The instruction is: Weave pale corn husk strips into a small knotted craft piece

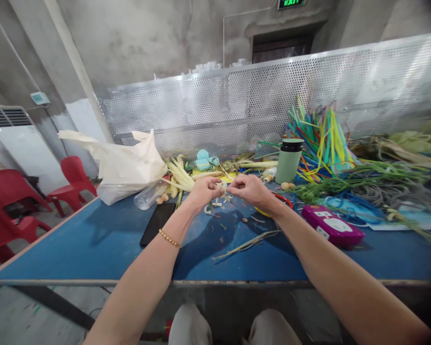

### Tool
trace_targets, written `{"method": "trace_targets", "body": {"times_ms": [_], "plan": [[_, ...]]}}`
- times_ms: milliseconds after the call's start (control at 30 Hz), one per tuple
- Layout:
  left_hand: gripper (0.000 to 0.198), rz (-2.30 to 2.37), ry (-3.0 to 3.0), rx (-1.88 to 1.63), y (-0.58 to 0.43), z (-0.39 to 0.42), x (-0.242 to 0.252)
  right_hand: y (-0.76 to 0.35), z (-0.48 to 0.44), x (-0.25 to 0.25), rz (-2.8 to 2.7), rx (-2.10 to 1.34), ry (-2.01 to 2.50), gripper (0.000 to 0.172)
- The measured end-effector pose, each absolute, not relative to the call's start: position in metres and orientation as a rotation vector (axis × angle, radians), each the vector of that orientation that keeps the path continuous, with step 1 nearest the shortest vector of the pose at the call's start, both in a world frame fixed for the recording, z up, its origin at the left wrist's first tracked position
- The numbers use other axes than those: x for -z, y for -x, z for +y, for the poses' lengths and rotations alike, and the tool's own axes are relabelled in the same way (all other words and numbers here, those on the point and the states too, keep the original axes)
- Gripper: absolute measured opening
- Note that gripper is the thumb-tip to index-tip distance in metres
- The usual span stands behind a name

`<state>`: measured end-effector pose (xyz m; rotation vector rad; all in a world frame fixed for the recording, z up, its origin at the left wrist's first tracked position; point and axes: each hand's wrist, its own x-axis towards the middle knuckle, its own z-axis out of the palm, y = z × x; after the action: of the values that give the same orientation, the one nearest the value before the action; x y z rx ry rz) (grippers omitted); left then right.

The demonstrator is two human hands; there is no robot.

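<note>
Above the middle of the blue table (75, 249), my left hand (205, 190) and my right hand (249, 189) are close together, fingertips pinched. Between them is a small pale strip (224, 188), bent into a loop; it looks like plant leaf, but its exact kind is unclear. The left fingers grip one side of it and the right fingers the other. Pale curled scraps lie on the table just beneath. Nearer to me rests a dry split stalk (246, 247). A red and yellow ring-shaped handle (262, 212) is partly hidden behind my right wrist.
On the left are a white plastic bag (129, 165), a clear bottle (147, 195) and a black tablet (158, 223). To the right stand a green tumbler (289, 163), a purple box (332, 226), colourful strips (326, 139) and green cords (359, 179). A perforated metal panel (201, 110) borders the back.
</note>
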<state>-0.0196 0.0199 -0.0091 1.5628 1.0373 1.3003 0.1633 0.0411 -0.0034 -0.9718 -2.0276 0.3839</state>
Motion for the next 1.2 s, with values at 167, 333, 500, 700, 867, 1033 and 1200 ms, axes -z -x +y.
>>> {"method": "trace_targets", "body": {"times_ms": [167,333,500,700,867,1033,1200], "plan": [[0.041,1.060,-1.615,-1.285,0.019,0.016,0.007,-0.163,0.039,0.002,-2.056,-0.356,0.996,0.021],[0.038,1.072,-1.691,-1.267,0.018,0.016,0.008,-0.161,0.035,0.000,-2.085,-0.267,0.996,0.023],[0.038,1.053,-1.710,-1.289,0.019,0.020,0.014,-0.160,0.037,0.002,-2.100,-0.250,0.944,0.020],[0.041,1.084,-1.706,-1.242,0.018,0.018,0.014,-0.158,0.032,-0.002,-2.066,-0.148,0.897,0.015],[0.043,1.057,-1.675,-1.226,0.016,0.019,0.014,-0.153,0.026,0.001,-1.990,-0.512,0.948,0.016],[0.043,1.011,-1.668,-1.203,0.015,0.020,0.016,-0.151,0.029,0.007,-1.898,-0.741,0.858,0.013],[0.042,1.017,-1.726,-1.189,0.016,0.022,0.017,-0.152,0.028,0.006,-1.991,-0.616,0.832,0.004]]}}
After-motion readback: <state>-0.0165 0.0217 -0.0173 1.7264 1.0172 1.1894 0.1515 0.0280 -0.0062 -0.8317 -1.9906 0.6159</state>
